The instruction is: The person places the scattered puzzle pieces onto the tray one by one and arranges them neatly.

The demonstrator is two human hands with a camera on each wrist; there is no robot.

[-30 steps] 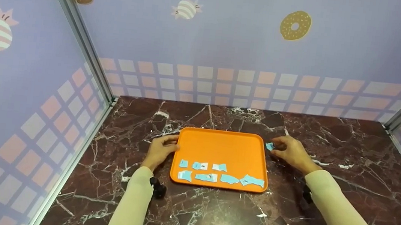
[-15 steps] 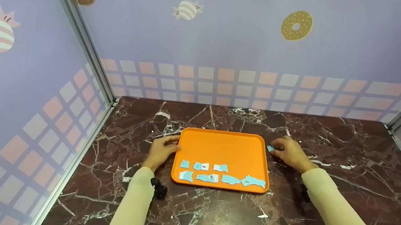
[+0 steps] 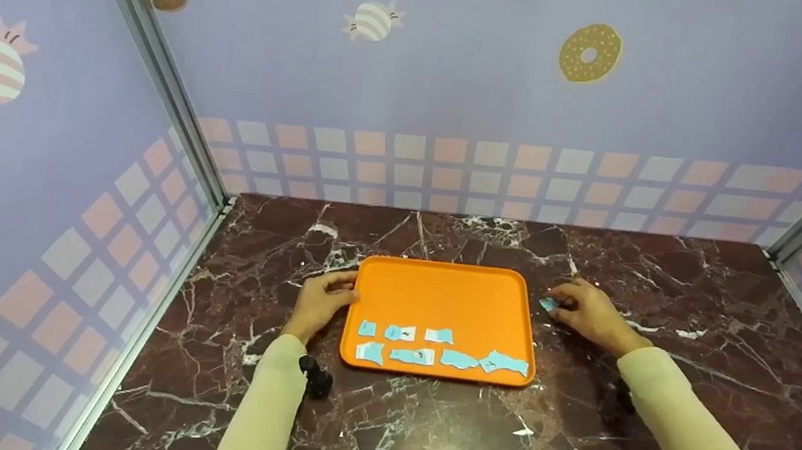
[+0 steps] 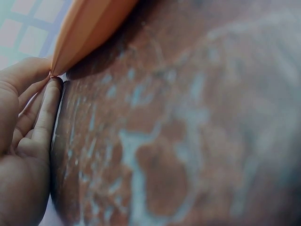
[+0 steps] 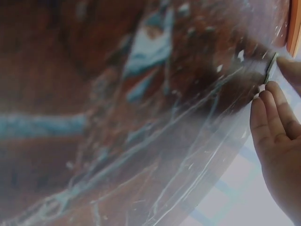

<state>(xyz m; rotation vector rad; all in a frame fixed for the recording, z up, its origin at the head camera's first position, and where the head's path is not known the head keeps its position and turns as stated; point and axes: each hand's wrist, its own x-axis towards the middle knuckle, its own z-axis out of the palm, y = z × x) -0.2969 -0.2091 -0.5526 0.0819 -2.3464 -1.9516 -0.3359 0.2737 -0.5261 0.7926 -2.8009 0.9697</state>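
An orange tray (image 3: 445,298) lies on the dark marbled table. My left hand (image 3: 319,303) grips its left rim, and in the left wrist view the thumb and fingertips meet at the tray edge (image 4: 89,33). Just off the tray's right side, my right hand (image 3: 591,314) pinches a small torn scrap of light blue paper (image 3: 547,304) between thumb and fingers. The right wrist view shows that paper scrap (image 5: 270,68) edge-on, close over the table. Along the tray's near part lie two rows of torn blue and white paper pieces (image 3: 460,359), some with dark marks.
The marbled table (image 3: 422,439) has white veins and a few tiny white flecks. A patterned back wall (image 3: 462,88) and side walls enclose it. Black wrist cameras are strapped at both sleeves.
My right hand has shifted slightly right and toward me, taking the blue paper scrap a little farther from the tray's rim. The left hand and the tray have stayed put.
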